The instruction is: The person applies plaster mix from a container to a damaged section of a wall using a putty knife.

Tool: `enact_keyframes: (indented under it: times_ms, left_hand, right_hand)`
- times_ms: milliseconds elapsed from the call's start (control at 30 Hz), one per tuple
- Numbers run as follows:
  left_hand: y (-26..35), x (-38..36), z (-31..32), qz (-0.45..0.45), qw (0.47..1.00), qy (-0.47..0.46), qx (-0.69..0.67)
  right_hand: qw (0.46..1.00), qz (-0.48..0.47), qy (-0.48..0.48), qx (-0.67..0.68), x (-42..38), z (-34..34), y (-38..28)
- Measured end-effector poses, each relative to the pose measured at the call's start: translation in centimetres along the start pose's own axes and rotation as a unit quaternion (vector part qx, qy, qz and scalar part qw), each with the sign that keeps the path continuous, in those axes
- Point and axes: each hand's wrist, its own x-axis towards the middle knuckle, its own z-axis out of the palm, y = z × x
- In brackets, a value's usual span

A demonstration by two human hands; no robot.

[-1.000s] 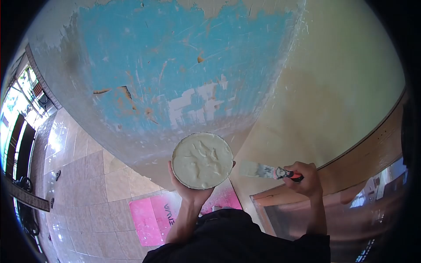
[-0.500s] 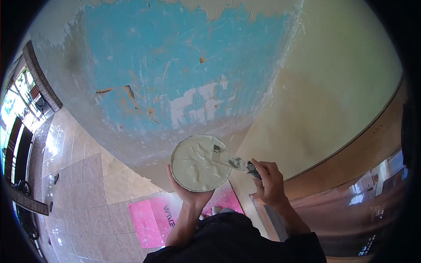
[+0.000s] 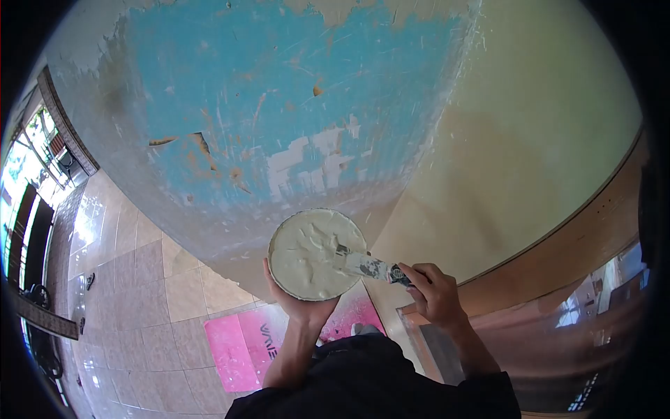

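Holds a round tub (image 3: 271, 257) out in front of the body with the left hand (image 3: 307, 309), open top facing up toward the head. Spreads this hand wide under and around the tub, with the thumb along the left side and most of the fingers hidden beneath. Shows pale, creamy paste (image 3: 296, 255) inside, nearly level with the brim, ridged and dented toward the middle.

Grips a scraper (image 3: 377, 268) in the right hand (image 3: 434, 293), with the fingers curled narrow around the handle. Points the paste-smeared blade leftward across the right rim of the tub, end at the paste, too small to tell how deep. Has the right hand near the tub, apart from the rim.

Faces a wall with a large blue area (image 3: 244, 63), scratched and chipped, with whitish patches (image 3: 324, 157) low down. Has at the right a plain yellowish wall (image 3: 544, 140), edged below by a brown band (image 3: 558, 260). Has beneath the left forearm a pink mat (image 3: 234, 349) with dark lettering, lying on a tiled floor (image 3: 143, 328). Wears dark clothing (image 3: 377, 387). Shows a bright opening at far left.
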Motion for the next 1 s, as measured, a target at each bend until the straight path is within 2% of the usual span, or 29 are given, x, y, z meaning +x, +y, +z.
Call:
enact_keyframes:
  times_ms: [333,400,433,500,633,700,833,900,1000]
  left_hand:
    - [-3.8,3.0,1.6,-0.003,0.999,-0.033,-0.01]
    - [-4.4,3.4,1.8,0.004,0.999,-0.041,-0.013]
    - [-4.7,3.5,1.8,-0.003,0.999,-0.046,-0.011]
    - [-5.2,3.6,1.7,-0.01,0.999,-0.049,-0.008]
    - [-5.8,3.6,1.2,-0.034,0.999,-0.008,0.01]
    - [-6.0,3.4,1.2,-0.046,0.999,0.002,0.017]
    - [-6.3,3.0,1.5,-0.085,0.996,-0.003,0.022]
    - [-6.3,2.7,1.3,-0.097,0.995,-0.009,0.029]
    - [-6.2,2.1,1.0,-0.12,0.992,-0.032,-0.005]
  right_hand:
    - [0.999,0.01,-0.038,-0.027,-2.9,-6.6,6.2]
    - [0.99,0.114,0.017,0.081,-3.5,-6.8,6.9]
    - [0.99,0.114,0.017,0.081,-3.3,-7.0,6.9]
    - [0.966,0.193,0.018,0.169,-2.3,-7.4,6.1]
    - [0.969,0.171,-0.001,0.179,0.4,-8.2,5.7]
    - [0.992,0.092,-0.005,0.091,1.9,-9.2,5.4]
    - [0.997,0.058,-0.007,0.054,3.9,-11.0,5.0]
    - [0.998,0.032,-0.037,-0.036,4.7,-12.0,4.4]
    - [0.995,0.037,-0.048,-0.073,5.4,-13.1,3.6]
